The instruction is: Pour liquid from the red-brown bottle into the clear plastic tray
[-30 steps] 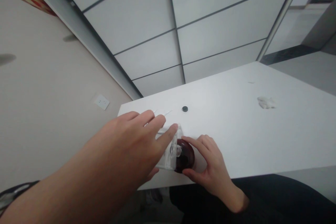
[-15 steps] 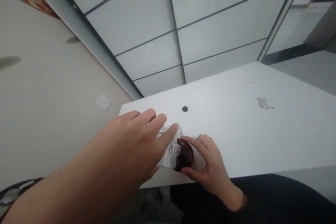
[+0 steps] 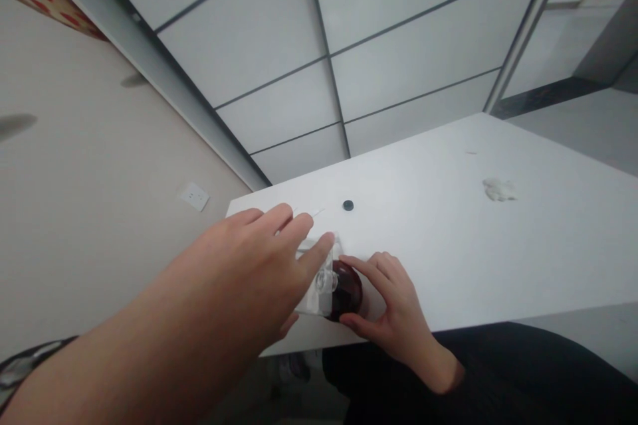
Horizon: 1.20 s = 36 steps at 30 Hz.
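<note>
My left hand [image 3: 269,265] reaches in from the left, its fingers curled around a clear, whitish plastic box [image 3: 315,299], whose far side they hide. A coiled or ring-shaped clear detail [image 3: 326,281] shows at the box's right part. Against that side sits a glossy, dark red-brown round object [image 3: 349,291], partly covered by the box; its kind is unclear. My right hand [image 3: 393,305] grips it from the right, thumb at the near side and index finger at the far side. Both things are close to the front edge of the white table [image 3: 423,232].
Beyond my hands, a small dark round cap-like disc [image 3: 348,205] lies on the table. A white fluffy clump [image 3: 498,190] and a thin pale sliver [image 3: 471,153] lie farther right. Thin white sticks [image 3: 318,212] show past my left fingers. White panelled doors [image 3: 279,93] stand behind the table.
The whole view has shifted slightly. Both hands keep the same hold on the plastic box and the red-brown object, with hardly any movement between them.
</note>
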Each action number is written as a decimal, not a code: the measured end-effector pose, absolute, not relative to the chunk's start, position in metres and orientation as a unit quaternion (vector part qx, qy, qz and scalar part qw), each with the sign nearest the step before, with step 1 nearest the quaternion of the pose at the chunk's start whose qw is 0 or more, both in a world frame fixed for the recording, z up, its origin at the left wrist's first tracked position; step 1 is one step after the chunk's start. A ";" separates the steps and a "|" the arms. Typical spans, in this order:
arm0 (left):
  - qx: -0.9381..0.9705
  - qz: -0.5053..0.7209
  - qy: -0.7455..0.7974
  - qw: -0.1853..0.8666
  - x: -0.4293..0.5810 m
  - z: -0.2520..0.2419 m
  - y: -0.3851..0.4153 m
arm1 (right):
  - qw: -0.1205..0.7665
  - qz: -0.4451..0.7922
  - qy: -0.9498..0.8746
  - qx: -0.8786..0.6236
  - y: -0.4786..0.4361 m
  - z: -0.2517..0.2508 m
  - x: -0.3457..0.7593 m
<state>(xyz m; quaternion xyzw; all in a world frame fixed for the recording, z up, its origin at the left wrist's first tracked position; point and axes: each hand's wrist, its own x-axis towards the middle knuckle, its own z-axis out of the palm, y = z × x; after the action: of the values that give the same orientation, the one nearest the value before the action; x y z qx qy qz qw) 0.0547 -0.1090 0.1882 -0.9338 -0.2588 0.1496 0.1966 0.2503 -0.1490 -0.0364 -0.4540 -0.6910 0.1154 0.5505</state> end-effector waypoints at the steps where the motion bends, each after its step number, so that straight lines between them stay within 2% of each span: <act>1: -0.932 0.161 -0.259 0.196 0.055 0.188 -0.109 | 0.551 0.115 -0.691 -0.455 -0.149 -0.037 0.250; 8: -0.923 0.203 -0.264 0.193 0.059 0.188 -0.108 | 0.553 0.106 -0.690 -0.454 -0.148 -0.036 0.250; 36: -0.934 0.185 -0.263 0.156 0.075 0.193 -0.108 | 0.546 0.125 -0.683 -0.468 -0.149 -0.039 0.249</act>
<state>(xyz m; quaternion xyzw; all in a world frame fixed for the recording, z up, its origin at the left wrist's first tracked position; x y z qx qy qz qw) 0.0747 -0.1080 0.1934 -0.9341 -0.2626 0.1846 0.1562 0.2488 -0.1494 -0.0393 -0.4684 -0.6831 0.1254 0.5461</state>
